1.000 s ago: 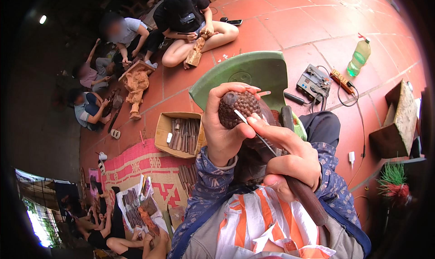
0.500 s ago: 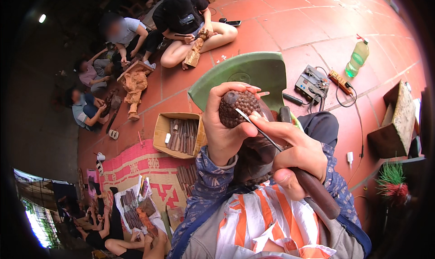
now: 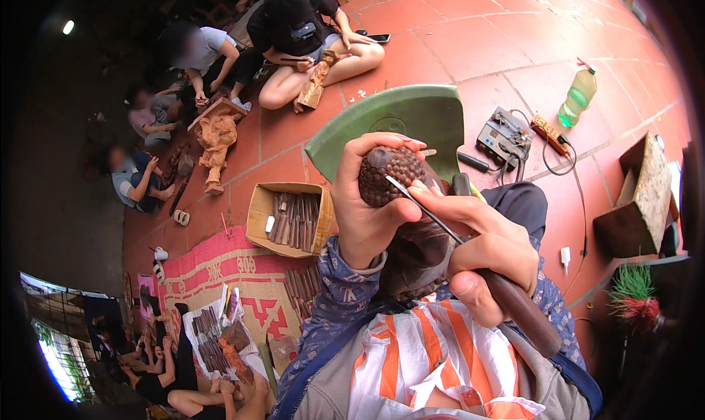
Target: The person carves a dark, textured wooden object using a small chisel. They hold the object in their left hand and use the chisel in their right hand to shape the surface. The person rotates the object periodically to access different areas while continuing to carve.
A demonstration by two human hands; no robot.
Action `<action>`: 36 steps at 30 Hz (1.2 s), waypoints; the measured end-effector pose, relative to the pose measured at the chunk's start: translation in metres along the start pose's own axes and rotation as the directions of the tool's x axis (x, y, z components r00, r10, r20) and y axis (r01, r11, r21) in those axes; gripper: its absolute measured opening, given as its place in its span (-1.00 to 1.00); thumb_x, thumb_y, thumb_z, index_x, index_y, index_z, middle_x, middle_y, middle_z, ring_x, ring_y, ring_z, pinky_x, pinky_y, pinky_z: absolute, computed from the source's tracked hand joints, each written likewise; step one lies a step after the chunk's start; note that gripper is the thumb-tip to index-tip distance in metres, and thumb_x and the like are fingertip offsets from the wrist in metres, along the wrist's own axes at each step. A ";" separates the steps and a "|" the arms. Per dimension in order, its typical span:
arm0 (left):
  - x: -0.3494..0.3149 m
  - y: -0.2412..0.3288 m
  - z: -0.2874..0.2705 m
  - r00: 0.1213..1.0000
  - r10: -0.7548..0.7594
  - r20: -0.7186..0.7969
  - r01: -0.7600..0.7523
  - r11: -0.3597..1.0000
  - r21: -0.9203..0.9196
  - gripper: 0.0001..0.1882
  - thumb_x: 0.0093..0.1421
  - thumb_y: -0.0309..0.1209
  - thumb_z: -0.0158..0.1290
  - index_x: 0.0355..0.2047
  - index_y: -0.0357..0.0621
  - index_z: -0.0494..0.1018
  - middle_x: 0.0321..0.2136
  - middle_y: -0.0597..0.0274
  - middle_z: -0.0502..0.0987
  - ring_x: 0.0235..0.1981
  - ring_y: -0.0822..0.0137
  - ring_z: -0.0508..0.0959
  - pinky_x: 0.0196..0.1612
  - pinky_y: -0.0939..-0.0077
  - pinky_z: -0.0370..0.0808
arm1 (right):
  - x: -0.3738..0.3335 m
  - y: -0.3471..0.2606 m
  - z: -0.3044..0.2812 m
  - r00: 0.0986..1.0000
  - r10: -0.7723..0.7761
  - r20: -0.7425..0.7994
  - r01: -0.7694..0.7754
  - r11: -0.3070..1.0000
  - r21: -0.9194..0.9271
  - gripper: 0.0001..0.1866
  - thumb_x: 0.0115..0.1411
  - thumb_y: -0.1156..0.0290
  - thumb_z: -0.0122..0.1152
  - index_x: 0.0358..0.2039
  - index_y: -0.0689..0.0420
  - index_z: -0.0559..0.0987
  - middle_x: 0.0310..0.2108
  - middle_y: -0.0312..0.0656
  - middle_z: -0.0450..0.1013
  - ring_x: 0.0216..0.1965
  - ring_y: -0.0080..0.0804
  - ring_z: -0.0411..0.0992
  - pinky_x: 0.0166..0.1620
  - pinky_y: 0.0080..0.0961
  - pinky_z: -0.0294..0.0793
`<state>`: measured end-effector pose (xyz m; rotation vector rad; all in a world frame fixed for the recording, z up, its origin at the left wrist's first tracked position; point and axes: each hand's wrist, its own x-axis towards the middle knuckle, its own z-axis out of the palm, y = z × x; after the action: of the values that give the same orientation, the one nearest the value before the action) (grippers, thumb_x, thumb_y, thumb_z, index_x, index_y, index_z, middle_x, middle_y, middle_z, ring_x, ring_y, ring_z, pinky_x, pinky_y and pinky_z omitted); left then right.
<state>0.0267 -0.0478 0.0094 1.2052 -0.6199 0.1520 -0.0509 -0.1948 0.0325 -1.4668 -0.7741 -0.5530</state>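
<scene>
A dark brown wood carving (image 3: 417, 255) rests in my lap, its rounded head (image 3: 393, 172) covered in small knobs. My left hand (image 3: 365, 207) is wrapped round that head, fingers over the far side and thumb on the near side. In my right hand (image 3: 488, 255) is a carving chisel (image 3: 518, 310) with a thick dark wooden handle and a slim steel shaft. The chisel's tip touches the knobs near the smooth bump on top, and my right fingertips steady the shaft close to the carving. Much of the carving's lower body is hidden behind my hands.
Beyond my hands stands a green plastic dustpan-like piece (image 3: 389, 119). A cardboard box (image 3: 288, 218) of chisels sits at left on a patterned mat (image 3: 220, 262). To the right are a control box (image 3: 505, 137), power strip (image 3: 552, 134) and bottle (image 3: 578, 97). Several people carve wood at far left.
My right hand and the chisel have shifted slightly right and down, with the tip still on the knobbed head. At the far side, a person's hand has moved from the figure to the knee.
</scene>
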 end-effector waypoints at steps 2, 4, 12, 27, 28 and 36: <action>0.000 0.001 0.002 1.000 0.005 -0.023 -0.004 1.000 0.029 -0.16 -0.27 0.08 0.29 -0.11 -0.24 0.28 -0.19 -0.01 0.46 -0.19 0.24 0.51 -0.10 0.38 0.50 | 0.001 -0.002 -0.001 1.000 0.007 0.013 -0.006 1.000 -0.022 -0.83 0.00 0.44 0.28 -0.53 0.28 0.50 -0.06 0.41 0.34 -0.23 0.11 0.51 -0.05 -0.24 0.45; 0.001 0.002 0.003 0.999 0.004 -0.034 -0.003 0.999 0.033 -0.16 -0.27 0.09 0.28 -0.11 -0.24 0.28 -0.19 -0.01 0.46 -0.19 0.25 0.52 -0.10 0.38 0.50 | 0.003 -0.005 -0.001 1.000 0.023 0.014 -0.023 0.999 -0.038 -0.83 -0.01 0.45 0.29 -0.53 0.28 0.50 -0.07 0.41 0.34 -0.23 0.12 0.51 -0.10 -0.28 0.48; -0.001 0.003 -0.001 1.000 0.010 0.019 -0.011 1.000 0.008 -0.24 -0.11 -0.02 0.31 -0.07 -0.29 0.28 -0.15 0.10 0.43 -0.11 0.31 0.47 0.03 0.35 0.43 | 0.006 -0.008 0.006 1.000 0.009 -0.015 -0.011 0.993 -0.121 -0.80 -0.05 0.48 0.33 -0.56 0.27 0.46 -0.09 0.36 0.37 -0.20 0.12 0.51 -0.23 -0.37 0.54; 0.000 0.000 -0.001 1.000 0.005 0.030 -0.003 0.997 -0.071 -0.19 -0.23 -0.05 0.37 -0.08 -0.28 0.29 -0.15 0.10 0.45 -0.09 0.28 0.47 0.02 0.37 0.42 | 0.002 0.001 0.001 0.999 -0.009 0.044 0.010 0.999 -0.036 -0.61 0.28 0.18 0.01 -0.46 0.30 0.39 -0.02 0.56 0.22 0.05 0.35 0.32 0.06 0.01 0.35; 0.000 0.000 -0.001 1.000 0.008 0.027 -0.006 0.998 -0.065 -0.18 -0.25 -0.05 0.37 -0.08 -0.28 0.29 -0.15 0.10 0.45 -0.09 0.28 0.48 0.02 0.37 0.42 | 0.001 0.001 0.001 0.999 -0.015 0.048 0.016 0.999 -0.030 -0.61 0.28 0.18 0.01 -0.47 0.30 0.39 -0.02 0.56 0.23 0.04 0.34 0.33 0.06 0.00 0.35; 0.000 0.002 0.001 1.000 0.008 0.013 -0.008 0.998 -0.055 -0.20 -0.21 -0.03 0.36 -0.08 -0.27 0.29 -0.17 0.10 0.45 -0.10 0.28 0.48 0.00 0.37 0.43 | 0.009 -0.006 -0.008 0.997 0.017 0.076 -0.009 0.994 -0.106 -0.77 0.04 0.40 0.28 -0.55 0.29 0.47 -0.10 0.34 0.38 -0.23 0.03 0.51 -0.20 -0.39 0.48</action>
<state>0.0258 -0.0481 0.0112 1.1512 -0.6368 0.1331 -0.0483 -0.2018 0.0436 -1.5970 -0.8047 -0.5365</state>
